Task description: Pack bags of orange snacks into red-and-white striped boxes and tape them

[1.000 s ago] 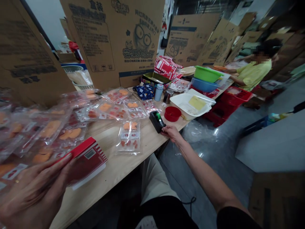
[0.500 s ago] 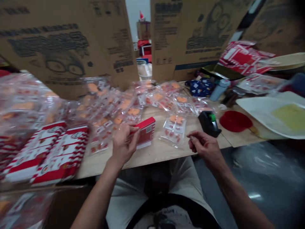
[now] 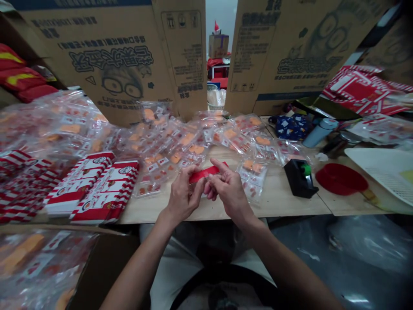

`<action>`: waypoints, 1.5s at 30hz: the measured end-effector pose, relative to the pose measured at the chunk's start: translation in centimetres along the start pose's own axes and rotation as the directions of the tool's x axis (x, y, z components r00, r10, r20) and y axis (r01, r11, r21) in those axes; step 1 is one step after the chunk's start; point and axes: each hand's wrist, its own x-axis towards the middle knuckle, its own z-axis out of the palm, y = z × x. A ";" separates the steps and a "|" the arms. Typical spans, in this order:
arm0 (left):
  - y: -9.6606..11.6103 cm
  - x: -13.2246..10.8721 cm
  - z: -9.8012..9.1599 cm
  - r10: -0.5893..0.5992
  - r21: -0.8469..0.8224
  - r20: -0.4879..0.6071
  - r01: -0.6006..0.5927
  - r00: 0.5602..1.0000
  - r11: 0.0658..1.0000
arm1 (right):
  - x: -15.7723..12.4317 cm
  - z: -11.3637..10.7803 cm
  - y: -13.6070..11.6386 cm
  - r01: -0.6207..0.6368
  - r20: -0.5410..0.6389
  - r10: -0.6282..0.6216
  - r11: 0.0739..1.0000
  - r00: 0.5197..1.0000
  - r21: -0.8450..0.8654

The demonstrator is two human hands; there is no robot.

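A small red cardboard box (image 3: 204,174) is held over the front of the table, its red narrow face up. My left hand (image 3: 183,193) grips its left end between thumb and fingers. My right hand (image 3: 229,189) is at its right end, the index finger lying across the red face and the thumb on the near edge, other fingers curled. Whether a bit of tape sits under the right fingers is too small to tell. Just right of that hand lies a clear packet with orange pieces (image 3: 253,176), and further right stands a black tape dispenser (image 3: 300,178) with a green core.
Many similar clear packets (image 3: 161,142) cover the table's back and left. Red-and-white striped flat boxes (image 3: 106,191) lie at left, above an open carton of packets (image 3: 35,262). At right are a red round lid (image 3: 342,178), a white basket (image 3: 383,172) and a blue bottle (image 3: 321,131).
My right hand has moved left from beside the tape dispenser onto the red box. The box has tipped so its narrow red face shows upward. The view has shifted left.
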 end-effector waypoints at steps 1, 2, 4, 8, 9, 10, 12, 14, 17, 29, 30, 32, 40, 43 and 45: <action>0.0 0.1 -0.1 0.018 0.001 0.017 -0.018 1.000 1.000 | 0.1 0.1 0.1 0.002 -0.014 -0.003 1.000 1.000 -0.027; 0.1 0.2 -0.3 0.036 -0.004 0.041 -0.036 0.999 0.999 | 0.1 0.2 0.2 0.006 -0.026 -0.008 0.998 1.000 -0.059; 0.2 0.5 -0.6 0.060 -0.027 0.098 -0.058 0.993 0.998 | 0.3 0.2 0.5 0.027 -0.032 -0.030 0.993 0.999 -0.116; 0.2 1.0 -1.0 0.023 -0.054 0.128 -0.016 0.991 0.998 | 0.4 0.1 1.2 0.129 -0.011 -0.133 0.977 0.991 -0.171; 0.2 1.1 -1.1 0.014 -0.055 0.125 -0.007 0.992 0.998 | 0.4 0.1 1.5 0.158 -0.011 -0.163 0.970 0.987 -0.186; 0.0 1.2 -1.1 0.008 -0.056 0.121 -0.002 0.993 0.998 | 0.4 0.0 1.8 0.184 -0.014 -0.191 0.962 0.982 -0.203; -0.2 1.4 -0.9 0.002 -0.058 0.109 0.004 0.994 0.998 | 0.5 0.0 2.3 0.213 -0.017 -0.223 0.951 0.975 -0.225; -0.5 1.6 -0.7 -0.009 -0.056 0.088 0.014 0.996 0.998 | 0.6 0.1 2.9 0.218 -0.022 -0.229 0.948 0.973 -0.231; -1.0 1.9 -0.3 -0.003 -0.041 0.063 0.006 0.998 0.999 | 0.8 0.2 3.3 0.228 -0.027 -0.240 0.947 0.970 -0.227; -1.7 3.3 -2.6 -0.238 -0.125 -0.128 0.222 0.963 0.967 | 1.7 -6.3 3.7 0.233 -0.155 -0.319 0.881 0.935 -0.412; -1.9 3.1 -2.9 -0.251 -0.177 -0.151 0.223 0.956 0.958 | 2.0 -7.3 4.0 0.237 -0.155 -0.345 0.849 0.926 -0.472; -2.6 2.1 -3.5 -0.229 -0.211 -0.149 0.195 0.962 0.958 | 2.5 -9.0 4.9 0.255 -0.100 -0.381 0.768 0.919 -0.587; -7.6 -8.1 -4.5 -0.372 0.194 0.347 0.322 0.861 0.927 | 2.3 -11.7 9.1 0.079 -0.006 -0.269 0.307 0.963 -0.948; -7.7 -9.1 -3.5 -0.456 0.306 0.291 0.370 0.841 0.877 | 2.2 -10.4 10.3 -0.053 -0.069 -0.190 0.084 0.979 -0.995; -7.7 -8.3 -2.1 -0.477 0.379 0.243 0.370 0.845 0.848 | 2.4 -9.3 11.1 -0.057 -0.054 -0.153 -0.019 0.987 -0.998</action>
